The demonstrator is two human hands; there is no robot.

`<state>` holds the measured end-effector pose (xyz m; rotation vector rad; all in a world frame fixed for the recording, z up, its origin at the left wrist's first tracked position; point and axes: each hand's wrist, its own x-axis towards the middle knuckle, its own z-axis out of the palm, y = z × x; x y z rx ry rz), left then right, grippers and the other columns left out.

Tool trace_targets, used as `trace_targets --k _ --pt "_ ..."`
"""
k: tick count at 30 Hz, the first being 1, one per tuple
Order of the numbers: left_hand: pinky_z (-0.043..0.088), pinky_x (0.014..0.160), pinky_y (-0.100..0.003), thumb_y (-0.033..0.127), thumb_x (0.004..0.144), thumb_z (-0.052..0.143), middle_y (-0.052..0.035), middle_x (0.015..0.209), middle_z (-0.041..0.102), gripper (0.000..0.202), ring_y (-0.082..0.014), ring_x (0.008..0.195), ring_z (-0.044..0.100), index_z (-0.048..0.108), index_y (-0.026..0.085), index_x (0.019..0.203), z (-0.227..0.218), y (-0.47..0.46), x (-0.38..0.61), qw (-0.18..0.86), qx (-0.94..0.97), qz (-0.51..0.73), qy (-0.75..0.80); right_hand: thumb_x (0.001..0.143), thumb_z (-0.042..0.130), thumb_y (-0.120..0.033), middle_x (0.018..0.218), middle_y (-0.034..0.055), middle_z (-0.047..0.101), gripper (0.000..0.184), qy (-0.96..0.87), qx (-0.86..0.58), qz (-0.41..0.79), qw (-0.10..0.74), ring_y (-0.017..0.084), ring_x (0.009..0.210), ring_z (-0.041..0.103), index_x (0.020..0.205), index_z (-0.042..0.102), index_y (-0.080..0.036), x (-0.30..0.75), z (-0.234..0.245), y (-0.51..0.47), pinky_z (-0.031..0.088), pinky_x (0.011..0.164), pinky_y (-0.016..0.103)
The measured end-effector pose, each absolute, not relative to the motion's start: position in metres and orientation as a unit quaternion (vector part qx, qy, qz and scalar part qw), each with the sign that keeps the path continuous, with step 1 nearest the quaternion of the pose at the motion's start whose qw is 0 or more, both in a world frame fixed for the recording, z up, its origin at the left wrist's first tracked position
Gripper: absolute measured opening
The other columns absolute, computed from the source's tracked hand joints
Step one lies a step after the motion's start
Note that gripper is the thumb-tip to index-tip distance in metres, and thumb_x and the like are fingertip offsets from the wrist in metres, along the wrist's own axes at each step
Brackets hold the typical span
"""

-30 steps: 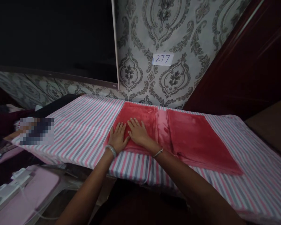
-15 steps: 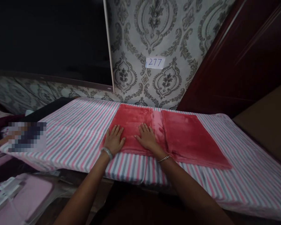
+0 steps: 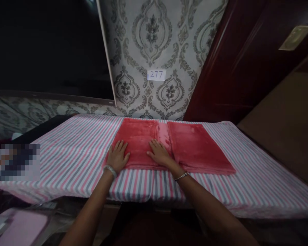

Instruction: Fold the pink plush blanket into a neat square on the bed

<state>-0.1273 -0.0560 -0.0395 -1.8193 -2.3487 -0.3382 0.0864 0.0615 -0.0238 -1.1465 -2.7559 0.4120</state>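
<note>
A red plush blanket (image 3: 140,135) lies folded on a table, with a thick panel at each side and a thinner, paler strip between them. Flat on the left panel, near its left edge, rests my left hand (image 3: 117,156), fingers spread and a bracelet at the wrist. My right hand (image 3: 159,153) also lies on that panel, by its right edge next to the pale strip, with the fingers extended and a thin bangle below. Neither hand grips anything. The right panel (image 3: 197,147) of the blanket is untouched.
A striped pink, grey and white cloth (image 3: 74,153) covers the table. Behind it are a large dark television (image 3: 48,51) and a patterned wall with a paper label (image 3: 156,74). A dark red door (image 3: 220,78) stands at the right. A pink object (image 3: 25,225) sits low at left.
The view has shifted slightly, so the blanket and table appear further left. Both my hands stay on the left panel; the right hand's fingers now point more to the left.
</note>
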Motion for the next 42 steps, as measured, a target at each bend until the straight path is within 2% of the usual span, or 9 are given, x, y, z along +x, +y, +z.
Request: trace_targets --k 3,6,13,19,24,28,30,36,42 --pt "0.026 0.121 -0.060 0.036 0.096 0.040 -0.0166 0.158 0.043 0.059 -0.0321 0.150 0.034 0.048 0.012 0.149 -0.041 -0.054 -0.130 0.090 -0.611 -0.114 -0.779 0.102 0.041 -0.043 0.167 0.0153 0.024 0.068 -0.904 -0.394 0.103 0.132 0.024 0.156 0.019 0.160 0.029 -0.010 0.112 -0.006 0.076 0.019 0.125 0.042" --pt "0.026 0.121 -0.062 0.035 0.096 0.039 -0.0178 0.157 0.045 0.059 -0.0331 0.149 0.036 0.049 0.010 0.148 -0.043 -0.052 -0.132 0.104 -0.617 -0.119 -0.771 0.102 0.038 -0.043 0.169 0.0139 0.020 0.066 -0.863 -0.473 0.054 0.170 0.028 0.156 0.018 0.161 0.027 -0.015 0.149 0.007 0.096 0.021 0.124 0.049" --pt "0.027 0.119 -0.064 0.036 0.095 0.038 -0.0198 0.156 0.045 0.059 -0.0350 0.148 0.037 0.051 0.011 0.147 -0.047 -0.049 -0.137 0.105 -0.622 -0.136 -0.764 0.103 0.035 -0.050 0.169 0.0093 0.021 0.064 -0.845 -0.527 0.044 0.076 0.029 0.156 0.016 0.161 0.030 -0.022 0.185 -0.033 0.108 0.017 0.123 0.055" --pt "0.025 0.120 -0.065 0.039 0.093 0.040 -0.0192 0.156 0.045 0.059 -0.0358 0.148 0.036 0.053 0.013 0.145 -0.047 -0.048 -0.138 0.081 -0.623 -0.165 -0.761 0.103 0.034 -0.052 0.170 0.0068 0.019 0.064 -0.847 -0.523 0.052 0.083 0.028 0.156 0.015 0.161 0.027 -0.025 0.182 -0.046 0.106 0.015 0.123 0.055" --pt "0.033 0.120 -0.057 0.048 0.090 0.046 -0.0197 0.161 0.037 0.061 -0.0364 0.149 0.036 0.060 0.013 0.138 -0.032 -0.056 -0.160 0.044 -0.567 -0.322 -0.757 0.104 0.033 -0.048 0.169 0.0080 0.020 0.062 -0.850 -0.519 0.070 0.066 0.027 0.156 0.015 0.162 0.027 -0.025 0.185 -0.040 0.108 0.015 0.123 0.055" --pt "0.052 0.104 -0.049 0.049 0.082 0.061 -0.0182 0.129 0.068 0.062 -0.0332 0.118 0.066 0.063 0.013 0.133 -0.019 -0.069 -0.186 -0.112 -0.376 -0.480 -0.785 0.104 0.031 -0.048 0.170 0.0087 0.018 0.063 -0.857 -0.506 0.087 0.051 0.027 0.156 0.015 0.162 0.025 -0.024 0.186 -0.042 0.105 0.013 0.124 0.055" --pt "0.058 0.093 -0.041 0.042 0.075 0.074 -0.0139 0.110 0.076 0.059 -0.0277 0.100 0.073 0.066 0.013 0.126 -0.015 -0.074 -0.192 -0.217 -0.294 -0.540 -0.758 0.104 0.030 -0.047 0.170 0.0085 0.017 0.063 -0.858 -0.502 0.090 0.055 0.026 0.157 0.014 0.162 0.024 -0.023 0.186 -0.045 0.103 0.012 0.124 0.054" --pt "0.062 0.069 -0.031 0.024 0.062 0.089 -0.0127 0.085 0.078 0.034 -0.0250 0.078 0.075 0.074 0.013 0.090 0.004 -0.088 -0.171 -0.420 -0.195 -0.596 -0.656 0.105 0.029 -0.042 0.169 0.0093 0.021 0.061 -0.856 -0.503 0.095 0.072 0.024 0.156 0.017 0.161 0.027 -0.019 0.186 -0.053 0.100 0.017 0.124 0.049" --pt "0.061 0.064 -0.034 0.030 0.062 0.085 -0.0108 0.078 0.077 0.024 -0.0281 0.076 0.075 0.073 0.017 0.078 -0.003 -0.099 -0.152 -0.434 -0.212 -0.640 -0.598 0.100 0.040 -0.038 0.162 0.0153 0.037 0.061 -0.845 -0.496 0.129 0.153 0.028 0.151 0.031 0.157 0.040 -0.015 0.166 -0.026 0.095 0.025 0.123 0.049"
